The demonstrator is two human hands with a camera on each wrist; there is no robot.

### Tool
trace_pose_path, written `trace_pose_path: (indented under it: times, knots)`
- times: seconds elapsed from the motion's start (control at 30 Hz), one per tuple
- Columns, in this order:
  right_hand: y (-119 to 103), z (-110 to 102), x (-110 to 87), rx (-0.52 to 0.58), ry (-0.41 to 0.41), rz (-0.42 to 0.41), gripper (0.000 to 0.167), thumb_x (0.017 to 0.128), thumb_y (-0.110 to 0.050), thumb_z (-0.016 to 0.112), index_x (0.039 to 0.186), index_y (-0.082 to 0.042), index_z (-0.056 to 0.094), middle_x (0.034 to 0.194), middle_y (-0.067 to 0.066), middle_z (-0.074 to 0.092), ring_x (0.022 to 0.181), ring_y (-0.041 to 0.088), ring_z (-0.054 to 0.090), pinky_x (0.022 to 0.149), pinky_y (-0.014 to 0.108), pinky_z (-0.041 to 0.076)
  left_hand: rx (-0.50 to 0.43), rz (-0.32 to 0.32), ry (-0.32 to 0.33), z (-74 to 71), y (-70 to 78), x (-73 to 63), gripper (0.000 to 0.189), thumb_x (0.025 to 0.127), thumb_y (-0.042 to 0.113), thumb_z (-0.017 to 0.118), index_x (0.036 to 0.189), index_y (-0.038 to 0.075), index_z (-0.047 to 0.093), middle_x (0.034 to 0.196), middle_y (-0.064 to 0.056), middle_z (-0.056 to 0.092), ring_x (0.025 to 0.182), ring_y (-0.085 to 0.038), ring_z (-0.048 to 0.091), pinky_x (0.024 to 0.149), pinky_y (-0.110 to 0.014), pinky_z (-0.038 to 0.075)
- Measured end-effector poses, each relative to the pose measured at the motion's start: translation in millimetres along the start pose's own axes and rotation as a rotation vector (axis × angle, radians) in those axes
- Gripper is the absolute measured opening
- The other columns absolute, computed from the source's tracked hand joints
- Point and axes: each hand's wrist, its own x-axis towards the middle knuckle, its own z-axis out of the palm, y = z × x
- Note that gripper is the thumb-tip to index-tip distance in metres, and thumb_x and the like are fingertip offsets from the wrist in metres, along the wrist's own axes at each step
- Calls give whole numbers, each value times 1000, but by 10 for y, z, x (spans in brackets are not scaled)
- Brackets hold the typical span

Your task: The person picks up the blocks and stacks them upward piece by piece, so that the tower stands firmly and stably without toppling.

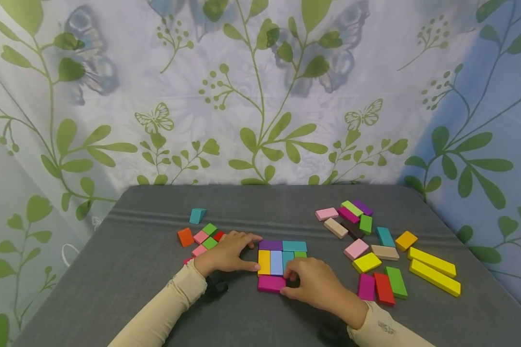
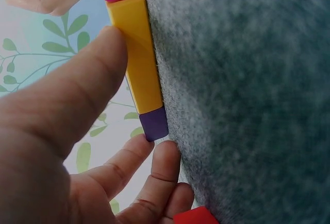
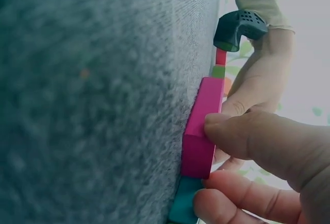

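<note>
A flat patch of coloured wooden blocks lies on the grey table in the head view, with a purple block (image 1: 271, 245), a teal block (image 1: 294, 246), a yellow block (image 1: 264, 262) and a light blue block (image 1: 276, 262). Along its front edge lies a magenta block (image 1: 271, 284). My right hand (image 1: 314, 284) pinches that block's right end between thumb and fingers. On the left, my left hand (image 1: 230, 253) rests its thumb against the yellow block (image 2: 136, 54), its fingertips by the purple block (image 2: 154, 124). Part of the patch is hidden behind the right hand.
Loose blocks lie right of the patch, among them two long yellow blocks (image 1: 434, 277), a red block (image 1: 384, 288) and a green block (image 1: 396, 282). Beyond the left hand are small pink and green blocks (image 1: 209, 229), an orange block (image 1: 185, 237) and a teal wedge (image 1: 197, 215).
</note>
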Motion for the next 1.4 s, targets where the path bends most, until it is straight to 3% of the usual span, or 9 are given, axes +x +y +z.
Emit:
trace_pose_path:
  times: [0.23, 0.53, 0.77, 1.03, 1.23, 1.4]
  knots:
    - [-37, -3, 16, 5, 6, 20, 29, 79, -29, 98, 88, -16, 75, 77, -11, 58, 69, 7, 51, 63, 29, 47, 5, 1, -8, -3, -13, 2, 73, 94, 38, 86, 152, 5, 56, 121, -9, 65, 119, -35, 52, 106, -57, 39]
    - [-40, 12, 35, -1, 26, 25, 31, 77, -28, 100, 89, -14, 75, 78, -9, 60, 69, 8, 52, 63, 28, 48, 15, -24, -38, -11, -12, -4, 91, 83, 47, 92, 156, 9, 54, 129, -7, 63, 120, -30, 49, 108, -55, 40]
    - [24, -4, 21, 25, 22, 10, 31, 79, -31, 99, 89, -15, 74, 79, -11, 62, 72, 7, 54, 66, 27, 52, 19, -32, -35, -7, -12, -4, 91, 82, 46, 93, 155, 9, 54, 127, -6, 63, 122, -31, 49, 110, -57, 41]
    - [349, -158, -144, 178, -11, -20, 22, 89, -29, 92, 99, -16, 76, 85, -14, 65, 70, 2, 54, 63, 24, 54, 5, -34, -50, -7, -1, -9, 90, 83, 45, 93, 155, 8, 53, 127, -5, 63, 122, -31, 48, 111, -56, 40]
    - [862, -305, -305, 272, 2, -203, 9, 99, -14, 80, 108, -11, 77, 92, -9, 70, 76, 5, 59, 63, 25, 54, -5, -35, -53, -9, -7, -12, 90, 83, 45, 93, 156, 9, 53, 129, -6, 63, 123, -31, 47, 110, -56, 40]
    - [986, -619, -489, 280, -87, -248, 20, 97, 4, 73, 111, -9, 76, 101, 0, 74, 83, 4, 60, 70, 26, 56, -14, -38, -53, -8, -6, -11, 90, 83, 44, 92, 156, 9, 53, 129, -6, 63, 124, -30, 47, 109, -56, 40]
